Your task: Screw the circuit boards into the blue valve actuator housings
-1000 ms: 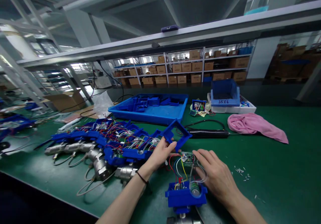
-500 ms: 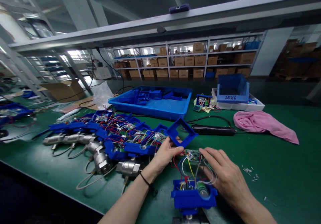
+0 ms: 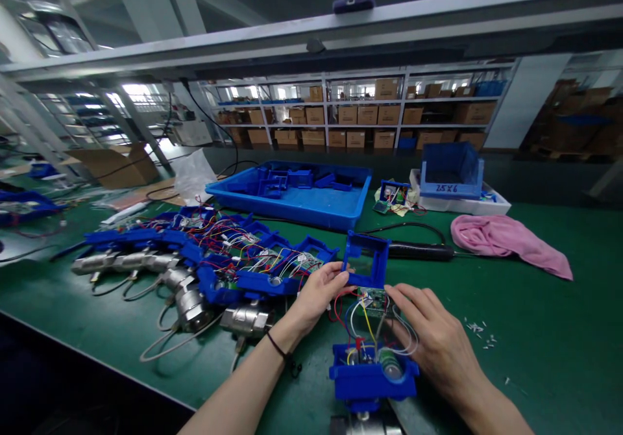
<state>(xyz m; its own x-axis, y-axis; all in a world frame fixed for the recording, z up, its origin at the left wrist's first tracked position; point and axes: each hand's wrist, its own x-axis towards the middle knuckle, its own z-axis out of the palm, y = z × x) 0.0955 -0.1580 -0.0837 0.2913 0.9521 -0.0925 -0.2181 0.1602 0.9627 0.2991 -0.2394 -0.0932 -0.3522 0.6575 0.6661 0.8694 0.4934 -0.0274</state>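
Observation:
My left hand (image 3: pixel 316 292) grips a blue plastic frame cover (image 3: pixel 366 260) by its lower left edge and holds it tilted upright above the table. My right hand (image 3: pixel 433 341) rests fingers-forward on a small green circuit board (image 3: pixel 372 302) and its coloured wires, pinching at the board's right side. The wires run down into a blue plastic housing (image 3: pixel 372 376) that sits on a metal valve body at the near edge. A black hair tie circles my left wrist.
A pile of blue housings with wiring and metal valves (image 3: pixel 204 273) lies to the left. Behind are a blue tray (image 3: pixel 292 198) of blue parts, a black tool (image 3: pixel 421 250), a pink cloth (image 3: pixel 506 240), and a blue bin (image 3: pixel 450 172) on a white tray. Small wire clippings (image 3: pixel 479 331) lie at the right.
My left hand has turned the blue frame cover from a slanted pose to nearly upright and brought it closer over the circuit board. My right hand stays on the board.

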